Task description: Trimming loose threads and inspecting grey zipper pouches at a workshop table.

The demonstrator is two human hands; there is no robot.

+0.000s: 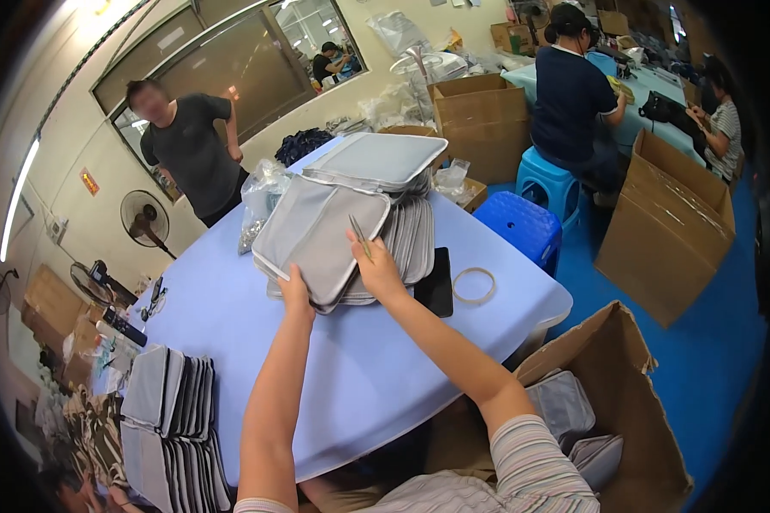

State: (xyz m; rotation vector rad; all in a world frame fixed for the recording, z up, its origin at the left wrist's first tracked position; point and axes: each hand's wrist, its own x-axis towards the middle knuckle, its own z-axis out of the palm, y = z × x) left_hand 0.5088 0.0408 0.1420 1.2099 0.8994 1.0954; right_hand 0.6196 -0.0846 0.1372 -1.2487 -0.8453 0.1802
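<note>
A flat grey fabric pouch [321, 239] with pale piped edges lies tilted on top of a stack of similar grey pouches [412, 244]. My left hand [295, 292] grips its near edge, thumb on top and the other fingers hidden beneath. In my right hand [376, 265] is a slim pair of thread snips [359, 234], its two points upward and slightly apart, over the pouch's right side. Behind it, more grey pouches [376, 158] are piled higher.
On the blue-covered table [359, 368] are a black phone [435, 286], a tape ring [474, 286] and a clear plastic bag [261, 201]. Grey pouches [171, 427] stand stacked at left. An open carton [633, 419] is at my right. Other people sit or stand beyond.
</note>
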